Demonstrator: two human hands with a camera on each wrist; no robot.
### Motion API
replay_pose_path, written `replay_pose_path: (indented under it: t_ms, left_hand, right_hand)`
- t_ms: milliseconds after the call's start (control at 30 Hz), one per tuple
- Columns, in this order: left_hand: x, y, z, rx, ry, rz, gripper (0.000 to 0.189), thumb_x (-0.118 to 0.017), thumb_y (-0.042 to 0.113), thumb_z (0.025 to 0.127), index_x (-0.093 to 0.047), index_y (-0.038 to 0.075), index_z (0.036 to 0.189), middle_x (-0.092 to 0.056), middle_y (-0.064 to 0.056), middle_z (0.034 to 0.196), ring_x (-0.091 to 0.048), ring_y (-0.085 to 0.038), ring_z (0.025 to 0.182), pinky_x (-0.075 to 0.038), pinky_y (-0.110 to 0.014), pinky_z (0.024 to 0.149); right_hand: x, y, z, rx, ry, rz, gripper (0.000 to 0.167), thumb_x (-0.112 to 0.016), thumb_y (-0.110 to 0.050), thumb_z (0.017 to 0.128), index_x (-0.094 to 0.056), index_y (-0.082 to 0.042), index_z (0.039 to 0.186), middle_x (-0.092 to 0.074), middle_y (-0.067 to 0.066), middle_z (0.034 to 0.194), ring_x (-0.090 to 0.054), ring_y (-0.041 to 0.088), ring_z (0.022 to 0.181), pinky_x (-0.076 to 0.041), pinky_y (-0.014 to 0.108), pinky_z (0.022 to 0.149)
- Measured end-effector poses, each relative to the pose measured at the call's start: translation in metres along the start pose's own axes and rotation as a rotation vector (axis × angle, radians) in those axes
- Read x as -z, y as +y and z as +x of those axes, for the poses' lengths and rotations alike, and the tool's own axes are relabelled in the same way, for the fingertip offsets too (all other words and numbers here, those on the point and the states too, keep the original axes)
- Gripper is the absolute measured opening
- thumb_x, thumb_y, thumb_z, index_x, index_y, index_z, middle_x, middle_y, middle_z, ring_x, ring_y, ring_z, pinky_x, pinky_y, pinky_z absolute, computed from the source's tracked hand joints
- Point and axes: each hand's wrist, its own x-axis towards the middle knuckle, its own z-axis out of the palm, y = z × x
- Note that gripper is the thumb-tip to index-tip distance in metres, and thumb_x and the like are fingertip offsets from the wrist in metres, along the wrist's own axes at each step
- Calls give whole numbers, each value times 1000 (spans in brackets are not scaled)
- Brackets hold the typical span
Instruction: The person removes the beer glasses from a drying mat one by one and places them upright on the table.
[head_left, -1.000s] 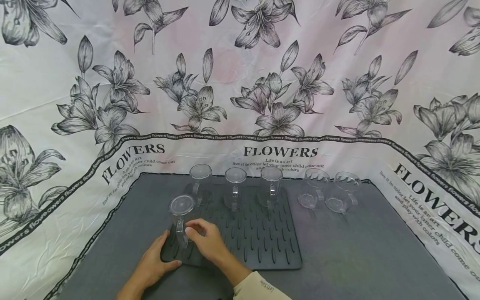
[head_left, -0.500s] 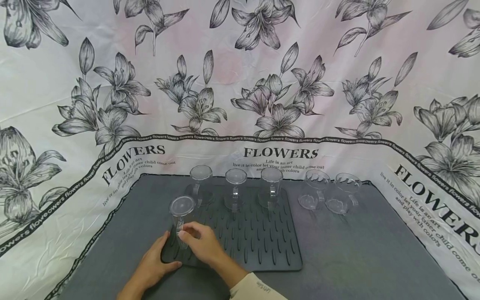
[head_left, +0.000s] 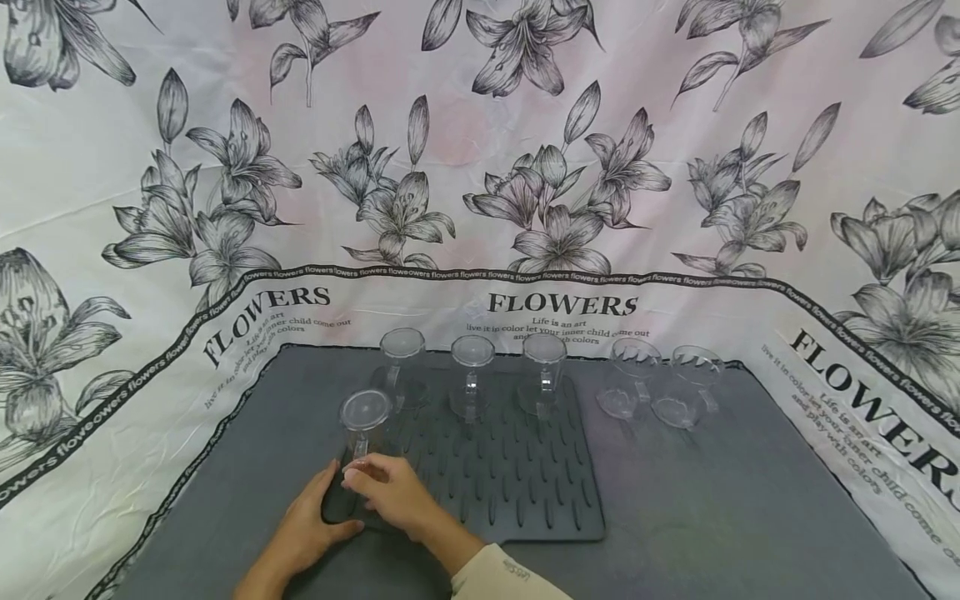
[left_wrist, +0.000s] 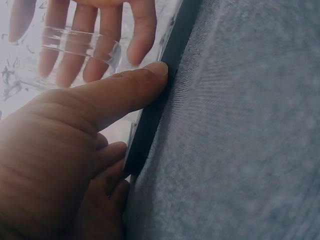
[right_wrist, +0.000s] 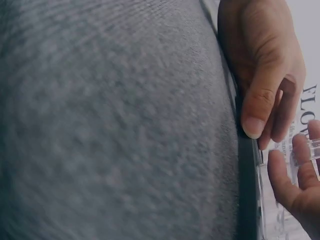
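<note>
An upturned clear glass mug (head_left: 366, 412) stands near the front left of a dark ridged drying mat (head_left: 525, 521), its handle towards me. My right hand (head_left: 397, 496) holds the handle between thumb and fingers, partly hiding it. In the left wrist view, the right hand's fingers (left_wrist: 82, 50) show through the clear glass. My left hand (head_left: 303, 521) lies against the mat's front left corner, its fingers along the side and its thumb on the front edge. The left wrist view shows that thumb (left_wrist: 130, 90) touching the dark edge of the mat.
Along the back of the mat stand three more upturned mugs: a left one (head_left: 402, 367), a middle one (head_left: 471, 379) and a right one (head_left: 543, 375). Two upright mugs, one nearer (head_left: 622, 379) and one further right (head_left: 686, 387), are on the grey tabletop. A flower-printed curtain (head_left: 555, 292) hangs behind.
My right hand has moved left and slightly down, so its thumb and fingers now cover the front mug's handle. The left hand, the mat and the other mugs stay put.
</note>
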Motion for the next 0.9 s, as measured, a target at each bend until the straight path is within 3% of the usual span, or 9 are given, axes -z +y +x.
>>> replay_pose_path:
  t_ms: [133, 467, 667, 900]
  left_hand:
    - [2, 1, -1, 0, -1, 1, 106, -87, 31, 71, -26, -10, 147, -31, -33, 146, -31, -49, 132, -27, -62, 104]
    - [1, 2, -1, -9, 0, 10, 105, -86, 31, 71, -27, -11, 146, -31, -33, 146, -30, -49, 132, -27, -62, 104]
    - [1, -1, -1, -42, 31, 8, 102, -87, 28, 71, -29, -12, 145, -33, -33, 144, -32, -48, 131, -29, -61, 103]
    - [0, 1, -1, -35, 20, 14, 103, -87, 28, 70, -29, -13, 145, -33, -35, 143, -33, -49, 130, -30, -61, 103]
  right_hand:
    - [-4, -3, 0, 11, -19, 9, 30, -53, -26, 101, -66, -1, 111, -70, 0, 100, -63, 8, 97, -54, 30, 79]
    - [-10, 0, -1, 108, 113, -30, 29, -45, -17, 103, -67, 2, 99, -69, 5, 85, -66, 10, 81, -56, 34, 71]
    - [-11, -18, -9, 190, 183, -94, 25, -47, -7, 101, -65, 5, 87, -67, 16, 79, -67, 25, 72, -57, 39, 65]
    - [0, -10, -9, 208, 153, -80, 27, -48, -16, 102, -66, -1, 88, -66, 0, 77, -65, 6, 73, -57, 34, 66]
